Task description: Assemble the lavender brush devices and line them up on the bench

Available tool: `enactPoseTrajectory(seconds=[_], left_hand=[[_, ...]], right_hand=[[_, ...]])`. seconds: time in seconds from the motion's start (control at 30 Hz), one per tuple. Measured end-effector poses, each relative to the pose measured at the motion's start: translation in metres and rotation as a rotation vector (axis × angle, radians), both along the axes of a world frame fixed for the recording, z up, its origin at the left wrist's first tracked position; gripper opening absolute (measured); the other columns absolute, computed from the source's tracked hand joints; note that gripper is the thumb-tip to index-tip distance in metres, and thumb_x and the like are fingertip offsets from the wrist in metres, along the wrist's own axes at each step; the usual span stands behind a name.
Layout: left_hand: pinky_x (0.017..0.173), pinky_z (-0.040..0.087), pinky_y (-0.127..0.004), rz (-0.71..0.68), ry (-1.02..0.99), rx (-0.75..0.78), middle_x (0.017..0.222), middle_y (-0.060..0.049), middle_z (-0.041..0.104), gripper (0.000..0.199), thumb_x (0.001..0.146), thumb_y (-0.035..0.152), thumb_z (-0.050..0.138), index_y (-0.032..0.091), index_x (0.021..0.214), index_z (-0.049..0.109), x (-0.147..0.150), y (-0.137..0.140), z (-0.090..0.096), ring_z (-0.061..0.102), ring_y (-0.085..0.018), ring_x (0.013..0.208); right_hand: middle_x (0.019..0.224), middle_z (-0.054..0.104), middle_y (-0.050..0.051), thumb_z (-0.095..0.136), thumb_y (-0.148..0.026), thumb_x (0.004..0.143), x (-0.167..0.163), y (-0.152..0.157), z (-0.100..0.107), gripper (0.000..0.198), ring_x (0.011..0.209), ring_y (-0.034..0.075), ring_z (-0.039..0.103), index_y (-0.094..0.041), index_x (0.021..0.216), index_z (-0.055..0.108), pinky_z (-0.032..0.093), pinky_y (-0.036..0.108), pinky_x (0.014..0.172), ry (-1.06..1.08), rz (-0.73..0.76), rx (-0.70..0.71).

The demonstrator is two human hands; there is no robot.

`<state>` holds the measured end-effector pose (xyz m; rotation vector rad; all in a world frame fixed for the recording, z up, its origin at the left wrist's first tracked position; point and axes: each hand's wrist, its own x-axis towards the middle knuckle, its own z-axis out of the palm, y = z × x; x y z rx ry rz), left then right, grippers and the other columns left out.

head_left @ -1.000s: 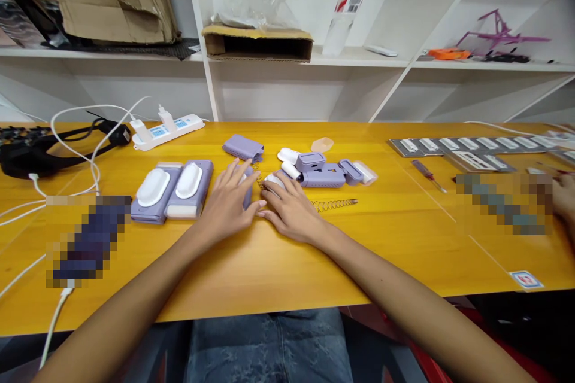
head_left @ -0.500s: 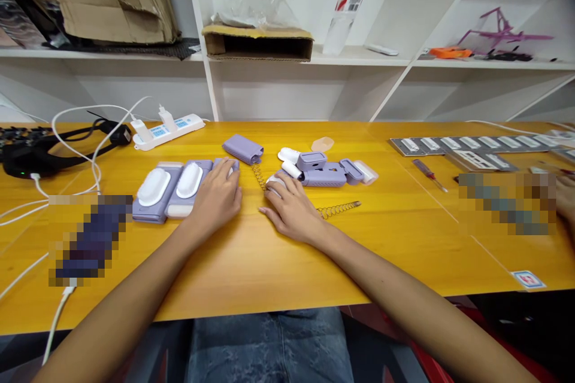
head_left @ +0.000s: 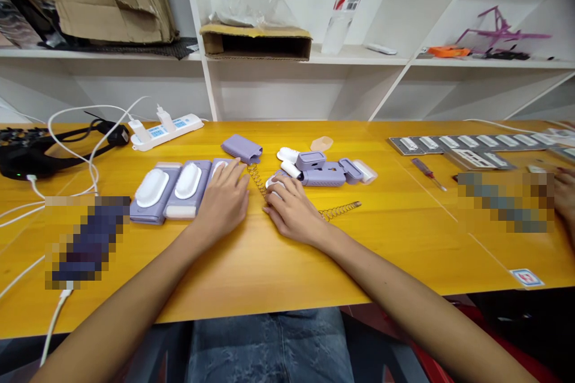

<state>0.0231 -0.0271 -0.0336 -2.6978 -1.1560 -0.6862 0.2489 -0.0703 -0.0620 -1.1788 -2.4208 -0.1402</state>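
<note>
- The left hand (head_left: pixel 223 196) lies palm down, its fingers close together over a third lilac case (head_left: pixel 215 168); the hand hides most of that case, so whether the fingers clamp it or only rest on it I cannot tell.
- The right hand (head_left: pixel 294 206) is palm down too, fingers bent over a white rounded piece (head_left: pixel 272 180); the undersides of the fingers are hidden, so a firm grip cannot be told from a light touch.
- The two hands are apart, with bare tabletop (head_left: pixel 269 275) between them; one coil spring (head_left: pixel 256 176) lies just beyond that gap, running up toward a lilac shell (head_left: pixel 241 148); a second coil spring (head_left: pixel 344 210) lies to the right of the right hand.
- Left of the left hand, two lilac cases (head_left: pixel 157 210) lie side by side, each bearing a white oval pad (head_left: pixel 188 179); the third lies just beside them.
- Beyond the right hand is a cluster: a white oval part (head_left: pixel 287 155), a white cylinder (head_left: pixel 291 169), a lilac cap (head_left: pixel 311 160), a long lilac housing (head_left: pixel 326 178), and a clear cap (head_left: pixel 366 172) at its right end; a peach-tinted translucent piece (head_left: pixel 322 143) lies behind.
- Farther right are a screwdriver (head_left: pixel 426 172) and a co-worker's hand (head_left: pixel 566 191); at left, a power strip (head_left: pixel 179 127) and a black headset (head_left: pixel 27 158).
</note>
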Motion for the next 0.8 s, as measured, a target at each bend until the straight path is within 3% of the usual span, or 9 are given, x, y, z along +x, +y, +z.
enactPoseTrajectory(seconds=[0.13,0.27,0.4,0.53,0.67,0.73,0.8], left_hand=[[0.131,0.042,-0.062,-0.163,-0.033,-0.026,0.149,-0.021,0.067,0.043,0.103,0.01,0.042,0.013,0.139,0.066,0.012,-0.009,-0.006,0.051,-0.037,0.156],[0.129,0.047,-0.056,-0.279,-0.004,-0.05,0.157,-0.023,0.062,0.051,0.103,0.004,0.037,0.01,0.15,0.058,0.023,-0.017,-0.019,0.05,-0.033,0.158],[0.129,0.046,-0.055,-0.27,0.105,-0.085,0.161,-0.025,0.058,0.039,0.11,0.015,0.043,0.008,0.144,0.061,0.028,-0.021,-0.027,0.048,-0.036,0.16],[0.131,0.043,-0.056,-0.215,0.193,-0.108,0.161,-0.033,0.054,0.039,0.113,0.027,0.048,0.0,0.134,0.066,0.029,-0.02,-0.031,0.046,-0.041,0.16],[0.134,0.037,-0.057,-0.154,0.203,-0.111,0.163,-0.037,0.05,0.05,0.113,0.032,0.049,-0.005,0.145,0.058,0.03,-0.019,-0.034,0.038,-0.04,0.165],[0.136,0.035,-0.057,-0.137,0.185,-0.122,0.164,-0.036,0.049,0.051,0.113,0.032,0.05,-0.005,0.148,0.055,0.031,-0.019,-0.035,0.036,-0.039,0.166],[0.136,0.034,-0.056,-0.127,0.18,-0.125,0.164,-0.036,0.05,0.052,0.113,0.031,0.049,-0.006,0.148,0.055,0.031,-0.019,-0.035,0.036,-0.04,0.166]], right_hand=[[0.123,0.073,0.017,0.051,-0.017,0.101,0.008,-0.004,0.01,0.023,0.13,0.036,0.058,-0.02,0.114,0.071,0.046,0.056,0.111,0.089,0.059,0.033],[0.09,0.073,0.009,0.053,-0.024,0.099,0.03,-0.008,0.026,0.017,0.085,0.027,0.066,-0.022,0.096,0.07,0.052,0.043,0.081,0.397,-0.007,-0.044],[0.066,0.063,0.001,0.056,-0.04,0.104,0.063,-0.008,0.047,0.035,0.058,0.017,0.053,-0.022,0.078,0.071,0.038,0.033,0.057,0.54,-0.131,-0.358],[0.072,0.071,-0.001,0.073,-0.057,0.096,0.096,-0.008,0.06,0.035,0.041,0.011,0.051,-0.022,0.095,0.076,0.037,0.028,0.043,0.52,-0.194,-0.773],[0.081,0.079,0.001,0.09,-0.056,0.08,0.122,-0.007,0.055,0.051,0.048,0.015,0.063,-0.025,0.118,0.076,0.045,0.029,0.045,0.326,-0.213,-1.06],[0.097,0.08,0.004,0.094,-0.052,0.073,0.131,-0.005,0.048,0.056,0.058,0.017,0.067,-0.025,0.119,0.078,0.053,0.031,0.053,0.279,-0.177,-1.012],[0.11,0.079,0.008,0.092,-0.047,0.074,0.134,-0.001,0.04,0.045,0.075,0.02,0.071,-0.023,0.11,0.08,0.059,0.035,0.067,0.258,-0.146,-0.855]])
